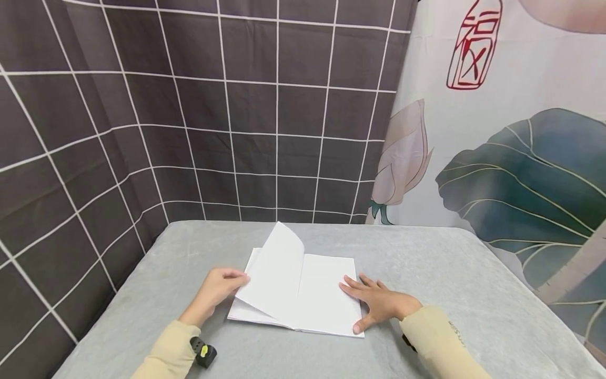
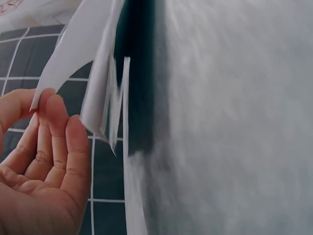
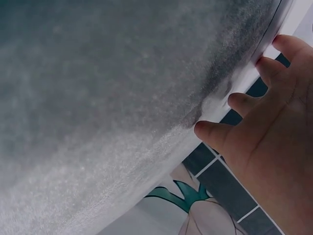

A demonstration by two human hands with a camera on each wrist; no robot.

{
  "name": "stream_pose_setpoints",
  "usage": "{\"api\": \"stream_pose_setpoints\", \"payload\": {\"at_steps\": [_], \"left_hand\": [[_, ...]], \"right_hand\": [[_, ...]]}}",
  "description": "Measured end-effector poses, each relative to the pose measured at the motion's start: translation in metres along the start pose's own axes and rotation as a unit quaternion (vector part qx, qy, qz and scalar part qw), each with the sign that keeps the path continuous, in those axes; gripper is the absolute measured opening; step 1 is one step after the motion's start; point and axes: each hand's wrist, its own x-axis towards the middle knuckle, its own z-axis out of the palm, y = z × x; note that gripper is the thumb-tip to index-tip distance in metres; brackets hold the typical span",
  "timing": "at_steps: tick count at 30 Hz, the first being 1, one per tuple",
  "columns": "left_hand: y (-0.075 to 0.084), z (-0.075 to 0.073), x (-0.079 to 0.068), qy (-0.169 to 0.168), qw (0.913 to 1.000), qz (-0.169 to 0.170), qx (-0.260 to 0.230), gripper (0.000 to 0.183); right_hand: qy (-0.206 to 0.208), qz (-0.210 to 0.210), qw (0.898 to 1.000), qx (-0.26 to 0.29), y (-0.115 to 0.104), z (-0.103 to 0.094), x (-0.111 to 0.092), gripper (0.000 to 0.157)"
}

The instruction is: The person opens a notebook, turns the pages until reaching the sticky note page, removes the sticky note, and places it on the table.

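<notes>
An open book with blank white pages (image 1: pixel 326 295) lies on the grey cloth-covered table. My left hand (image 1: pixel 219 291) pinches the outer edge of a raised page (image 1: pixel 276 268) between thumb and fingertips; the page bows up over the book's left half. In the left wrist view, the left hand (image 2: pixel 49 161) holds the page (image 2: pixel 80 46) by its corner. My right hand (image 1: pixel 381 302) rests with fingers spread on the right page's outer edge. The right wrist view shows the right hand (image 3: pixel 274 127) with its fingertips at the book and table surface.
The grey table (image 1: pixel 473 295) extends around the book on all sides. A dark curtain with a white grid (image 1: pixel 303 105) hangs behind and to the left. At the right hangs a white cloth printed with a lotus and leaves (image 1: pixel 530 173).
</notes>
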Motion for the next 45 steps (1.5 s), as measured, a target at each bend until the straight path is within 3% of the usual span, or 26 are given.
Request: {"api": "stream_pose_setpoints", "payload": {"at_steps": [10,32,38,45], "left_hand": [[-0.014,-0.008,0.001,-0.028,0.9989,-0.006,0.037,0.023],[-0.02,-0.013,-0.002,-0.06,0.9942,-0.033,0.083,0.02],[-0.017,-0.013,-0.004,-0.061,0.9924,-0.015,0.106,0.017],[-0.01,-0.017,-0.001,-0.048,0.9824,0.049,0.174,0.013]], "right_hand": [[0.001,-0.006,1.0,-0.004,-0.002,-0.003,-0.002,0.11],[0.019,0.022,0.999,-0.027,-0.007,0.002,-0.001,0.101],[0.025,0.025,0.999,-0.02,-0.009,0.002,-0.003,0.091],[0.025,0.023,0.999,-0.017,-0.009,0.002,-0.003,0.089]]}}
